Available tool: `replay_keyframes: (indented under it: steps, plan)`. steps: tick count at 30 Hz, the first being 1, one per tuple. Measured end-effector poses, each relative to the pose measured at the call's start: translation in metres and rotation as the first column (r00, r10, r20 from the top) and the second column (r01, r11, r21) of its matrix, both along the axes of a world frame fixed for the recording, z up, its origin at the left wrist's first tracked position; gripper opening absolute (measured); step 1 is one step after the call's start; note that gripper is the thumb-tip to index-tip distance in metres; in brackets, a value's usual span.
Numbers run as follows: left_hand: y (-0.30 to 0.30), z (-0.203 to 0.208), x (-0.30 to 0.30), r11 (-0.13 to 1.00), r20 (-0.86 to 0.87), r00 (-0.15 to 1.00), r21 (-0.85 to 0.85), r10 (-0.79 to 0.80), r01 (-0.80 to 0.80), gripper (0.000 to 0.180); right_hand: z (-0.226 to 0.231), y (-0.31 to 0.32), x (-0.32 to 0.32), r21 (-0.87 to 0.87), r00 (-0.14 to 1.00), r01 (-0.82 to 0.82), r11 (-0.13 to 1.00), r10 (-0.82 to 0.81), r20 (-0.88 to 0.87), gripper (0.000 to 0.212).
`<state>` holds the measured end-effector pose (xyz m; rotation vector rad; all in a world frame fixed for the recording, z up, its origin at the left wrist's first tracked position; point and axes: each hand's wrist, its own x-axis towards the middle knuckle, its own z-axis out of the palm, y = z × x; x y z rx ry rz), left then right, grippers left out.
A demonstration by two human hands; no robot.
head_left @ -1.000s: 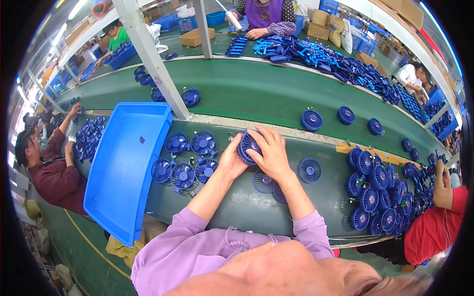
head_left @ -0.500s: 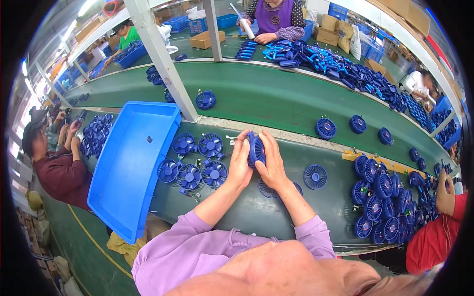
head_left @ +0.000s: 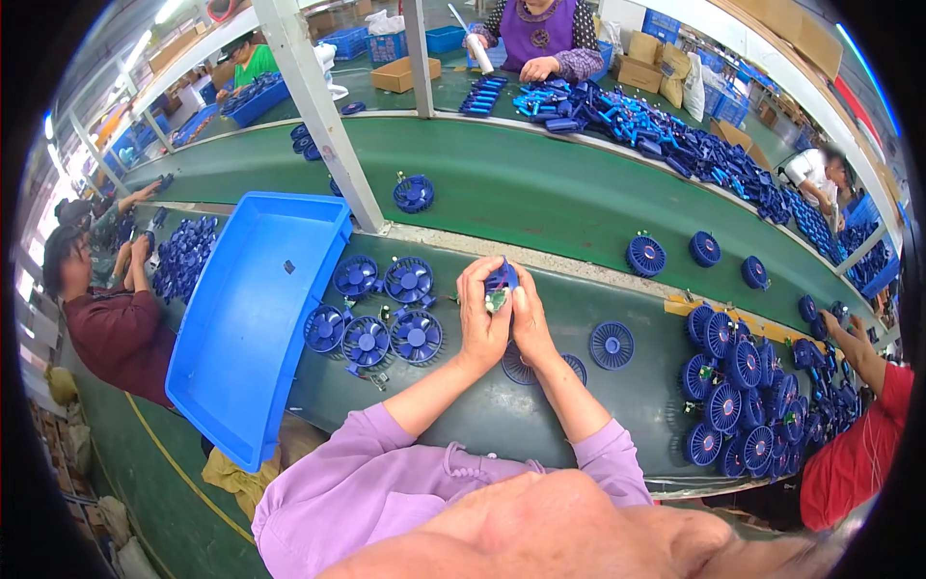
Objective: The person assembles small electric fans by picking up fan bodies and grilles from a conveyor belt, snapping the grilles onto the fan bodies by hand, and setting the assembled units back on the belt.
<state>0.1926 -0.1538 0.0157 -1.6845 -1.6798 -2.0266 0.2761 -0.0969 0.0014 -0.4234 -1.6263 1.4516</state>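
Note:
My left hand [head_left: 481, 315] and my right hand [head_left: 531, 322] are wrapped round a small blue fan head [head_left: 501, 278], held upright above the dark green worktop. A green circuit board [head_left: 496, 300] shows at its near end, between the palms. Several blue fan heads with bare blades [head_left: 417, 334] lie to the left of my hands. To the right, a round blue fan grille [head_left: 612, 344] rests flat. Two more grilles lie partly hidden beneath my wrists and right forearm, one of them a blue grille [head_left: 576, 368].
A blue plastic tray [head_left: 258, 318] stands at the left with a small dark piece inside. Piled fan heads [head_left: 723, 410] cover the right of the worktop. Beyond a ledge runs a green conveyor belt [head_left: 531, 179] carrying fan heads. A white post [head_left: 323, 125] rises ahead. Co-workers sit on both sides.
My hands have turned the fan head, bringing its green circuit board into view. Fan heads on the belt have shifted right. The red-sleeved co-worker's hand has reached toward the belt.

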Motion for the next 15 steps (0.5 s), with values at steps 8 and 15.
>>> replay_keyframes:
  steps: [8, 15]
  plan:
    - [0.024, 0.012, 0.0, 1.0, -0.143, 0.99, -0.012, 0.015, -0.017, 0.049, -0.01, 0.022, -0.003, -0.304, 0.993, -0.061, 0.951, 0.026, -0.117, 0.068]
    - [0.062, 0.006, -0.013, 0.957, 0.073, 0.967, -0.142, -0.244, 0.253, 0.064, 0.002, 0.079, 0.014, -0.078, 0.973, 0.14, 0.987, -0.122, 0.196, 0.055]
